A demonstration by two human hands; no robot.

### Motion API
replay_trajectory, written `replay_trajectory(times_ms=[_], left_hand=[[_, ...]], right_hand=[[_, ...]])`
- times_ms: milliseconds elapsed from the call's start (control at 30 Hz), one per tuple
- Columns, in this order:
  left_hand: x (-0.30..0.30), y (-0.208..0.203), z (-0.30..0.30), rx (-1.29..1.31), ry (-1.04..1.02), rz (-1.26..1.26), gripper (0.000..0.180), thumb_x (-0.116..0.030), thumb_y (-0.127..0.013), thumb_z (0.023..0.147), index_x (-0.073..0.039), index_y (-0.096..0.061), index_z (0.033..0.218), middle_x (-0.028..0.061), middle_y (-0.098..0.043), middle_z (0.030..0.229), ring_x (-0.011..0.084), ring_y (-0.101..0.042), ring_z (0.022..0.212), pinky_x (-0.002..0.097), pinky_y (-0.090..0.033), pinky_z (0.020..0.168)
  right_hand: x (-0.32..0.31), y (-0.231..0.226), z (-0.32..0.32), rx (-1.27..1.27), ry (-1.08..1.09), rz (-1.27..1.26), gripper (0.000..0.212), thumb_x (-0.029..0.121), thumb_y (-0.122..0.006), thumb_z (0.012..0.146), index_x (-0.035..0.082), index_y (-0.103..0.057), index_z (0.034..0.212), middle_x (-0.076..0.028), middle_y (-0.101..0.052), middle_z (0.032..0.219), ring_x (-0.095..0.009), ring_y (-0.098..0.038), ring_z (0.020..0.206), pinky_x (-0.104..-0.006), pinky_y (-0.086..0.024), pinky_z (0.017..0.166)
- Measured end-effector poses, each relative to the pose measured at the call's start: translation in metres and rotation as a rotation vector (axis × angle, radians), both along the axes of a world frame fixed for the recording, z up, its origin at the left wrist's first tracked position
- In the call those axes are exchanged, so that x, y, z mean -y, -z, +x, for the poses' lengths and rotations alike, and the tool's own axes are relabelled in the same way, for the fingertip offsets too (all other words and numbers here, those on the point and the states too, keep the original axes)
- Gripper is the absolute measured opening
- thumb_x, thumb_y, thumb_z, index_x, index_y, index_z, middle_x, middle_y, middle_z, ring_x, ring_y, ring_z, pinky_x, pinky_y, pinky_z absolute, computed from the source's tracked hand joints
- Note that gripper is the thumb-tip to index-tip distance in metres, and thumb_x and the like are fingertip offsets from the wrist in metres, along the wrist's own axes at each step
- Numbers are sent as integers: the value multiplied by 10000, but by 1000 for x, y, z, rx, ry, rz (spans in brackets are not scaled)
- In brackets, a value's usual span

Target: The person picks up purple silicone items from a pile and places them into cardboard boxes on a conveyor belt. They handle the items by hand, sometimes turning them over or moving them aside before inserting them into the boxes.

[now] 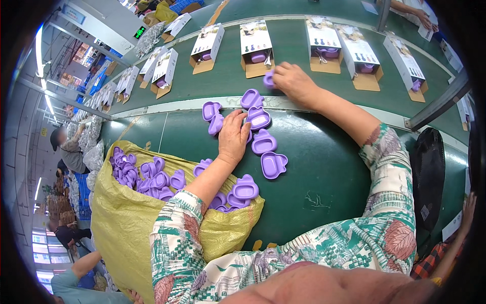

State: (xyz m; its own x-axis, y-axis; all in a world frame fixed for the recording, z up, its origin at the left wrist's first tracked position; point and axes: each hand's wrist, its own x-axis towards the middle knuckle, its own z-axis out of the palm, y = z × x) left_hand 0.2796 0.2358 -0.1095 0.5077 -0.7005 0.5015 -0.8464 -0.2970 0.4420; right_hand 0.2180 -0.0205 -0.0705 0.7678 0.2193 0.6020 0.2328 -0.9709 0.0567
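Observation:
My right hand (292, 82) reaches over the rail onto the conveyor, its fingers closed on a small purple plastic dish (269, 79) beside an open white box (256, 40). My left hand (233, 136) rests among loose purple dishes on the green table, fingers stretched out. One dish (215, 124) lies against its fingers, and another is partly hidden beneath it. In a short row to its right are several more dishes, among them one (264, 142) and a lower one (274, 165). They are shallow, with rounded animal-like outlines.
A yellow woven sack (121, 223) full of purple dishes lies at left, under my left forearm. White boxes with open flaps and purple items inside line the green conveyor (288, 61). A metal post (440, 101) and a black bag (428, 177) stand at right. Other people work around.

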Motion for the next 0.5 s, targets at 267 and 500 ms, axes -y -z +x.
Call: replay_trajectory(times_ms=[267, 500], left_hand=[[4, 0, 0, -16, 24, -26, 311, -269, -524, 893, -31, -577, 1085, 186, -550, 1167, 368, -502, 1092, 422, -410, 935], [-1, -3, 1, -5, 1, -22, 306, -265, -535, 884, -26, -587, 1068, 189, -555, 1158, 367, -503, 1090, 424, -410, 933]], right_hand=[[42, -4, 67, 182, 415, -119, 108, 150, -573, 764, 94, -594, 854, -66, -573, 897, -223, -563, 893, -356, -456, 691], [-38, 11, 20, -56, -201, 89, 163, 78, -556, 770, 61, -585, 930, -103, -566, 981, -279, -563, 952, -367, -470, 785]])
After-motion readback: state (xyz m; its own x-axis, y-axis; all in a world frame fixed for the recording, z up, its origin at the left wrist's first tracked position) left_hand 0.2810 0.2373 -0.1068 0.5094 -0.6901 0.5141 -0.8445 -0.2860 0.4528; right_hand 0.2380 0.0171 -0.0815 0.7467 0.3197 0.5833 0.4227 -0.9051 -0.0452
